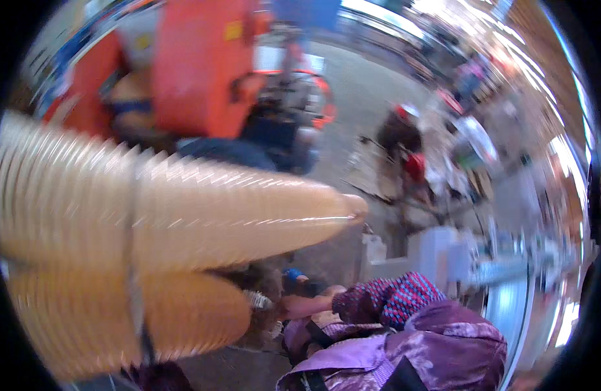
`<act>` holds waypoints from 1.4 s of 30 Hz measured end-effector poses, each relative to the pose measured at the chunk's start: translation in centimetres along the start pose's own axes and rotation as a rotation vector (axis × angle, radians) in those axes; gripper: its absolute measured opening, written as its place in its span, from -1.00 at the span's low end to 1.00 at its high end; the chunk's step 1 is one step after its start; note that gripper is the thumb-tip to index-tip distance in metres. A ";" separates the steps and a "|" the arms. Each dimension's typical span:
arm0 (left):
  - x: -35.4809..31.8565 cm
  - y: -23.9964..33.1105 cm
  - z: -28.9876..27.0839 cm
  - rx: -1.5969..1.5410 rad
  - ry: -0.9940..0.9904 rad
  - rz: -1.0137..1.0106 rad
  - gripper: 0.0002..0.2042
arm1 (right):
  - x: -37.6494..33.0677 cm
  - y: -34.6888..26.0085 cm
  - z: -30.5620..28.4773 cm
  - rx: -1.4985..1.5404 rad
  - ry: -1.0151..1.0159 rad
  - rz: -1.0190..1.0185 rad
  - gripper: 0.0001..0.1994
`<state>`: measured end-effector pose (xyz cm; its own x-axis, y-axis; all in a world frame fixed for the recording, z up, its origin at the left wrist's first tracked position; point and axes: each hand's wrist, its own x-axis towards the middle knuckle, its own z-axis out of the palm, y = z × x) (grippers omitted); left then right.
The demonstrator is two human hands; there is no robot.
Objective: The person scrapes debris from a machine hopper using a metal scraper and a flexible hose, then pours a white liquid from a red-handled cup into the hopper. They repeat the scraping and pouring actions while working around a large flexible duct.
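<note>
Two long stacks of nested, ribbed translucent yellowish plastic pieces fill the left side, an upper stack (pixel 248 212) with a tapered tip and a shorter lower stack (pixel 189 313). A thin dark strap (pixel 132 274) crosses both. My right hand (pixel 308 305), blurred, reaches from a purple checked sleeve toward the lower stack's right end, near a small whitish ribbed piece (pixel 258 300). Whether its fingers grip anything is unclear. My left hand does not show; only a dark sleeve (pixel 158 376) appears beneath the stacks.
Orange-red machine panels (pixel 202 65) stand beyond the stacks at far left. Blurred people (pixel 404 137) and items are farther off at right, over a grey concrete floor (pixel 359 78). White boxes (pixel 437 251) and a pale blue-edged surface (pixel 509 293) lie at right.
</note>
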<state>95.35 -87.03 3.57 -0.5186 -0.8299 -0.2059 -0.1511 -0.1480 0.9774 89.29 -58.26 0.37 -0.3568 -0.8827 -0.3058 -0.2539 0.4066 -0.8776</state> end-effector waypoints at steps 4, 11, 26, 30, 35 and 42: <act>-3.0 -4.4 6.7 0.158 -0.320 -0.129 -0.80 | -1.4 4.6 -0.8 0.122 -0.106 0.158 -0.55; -8.9 -5.2 19.4 0.431 -0.694 -0.269 -0.80 | -11.2 3.8 -14.2 -0.092 -0.296 0.179 -0.55; -9.3 -6.5 40.8 0.704 -0.970 -0.260 -0.79 | -36.0 5.7 -41.7 0.186 -0.077 0.433 -0.66; -9.6 -5.8 44.2 0.744 -0.997 -0.247 -0.79 | -41.3 8.2 -45.3 0.377 0.232 0.586 -0.74; -10.8 -6.5 49.1 0.776 -1.054 -0.267 -0.79 | -47.3 13.9 -48.4 0.550 0.770 0.630 -0.76; -10.6 -7.1 53.2 0.863 -1.023 -0.300 -0.78 | -49.6 19.2 -55.0 0.740 1.201 0.638 -0.81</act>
<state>57.10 -48.55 -3.80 -0.7004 -0.0064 -0.7138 -0.6426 0.4409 0.6266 52.62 6.26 18.96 -0.8084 0.2354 -0.5395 0.5732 0.1064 -0.8125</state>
